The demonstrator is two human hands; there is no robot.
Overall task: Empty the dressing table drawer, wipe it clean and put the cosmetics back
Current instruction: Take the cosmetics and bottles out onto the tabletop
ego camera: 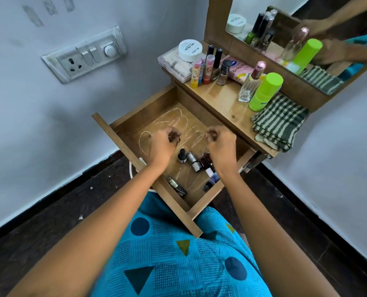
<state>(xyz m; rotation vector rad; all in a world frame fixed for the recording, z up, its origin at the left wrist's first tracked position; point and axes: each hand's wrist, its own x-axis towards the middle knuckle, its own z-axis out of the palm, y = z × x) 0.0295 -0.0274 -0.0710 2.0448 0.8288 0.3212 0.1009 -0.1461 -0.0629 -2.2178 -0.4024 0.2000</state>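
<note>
The wooden drawer (135,116) is pulled out over my lap, and white chalky streaks (169,117) mark its floor. Small cosmetics lie near its front: a dropper bottle (181,156), a silver bottle (192,160), a dark red nail polish (206,161), a blue bottle (213,177) and a silvery tube (175,184). My left hand (163,146) and my right hand (222,146) hover inside the drawer just beyond these bottles. The fingers of both are curled in, and I cannot make out whether they pinch anything small.
On the dressing table top (223,101) stand a white jar (190,50) on a clear box (174,64), lip balm tubes (196,73), a pink packet (238,70), a perfume bottle (250,87) and a green spray can (265,93). A folded checked cloth (280,123) lies at the right. Mirror (285,28) behind; wall socket (84,55) left.
</note>
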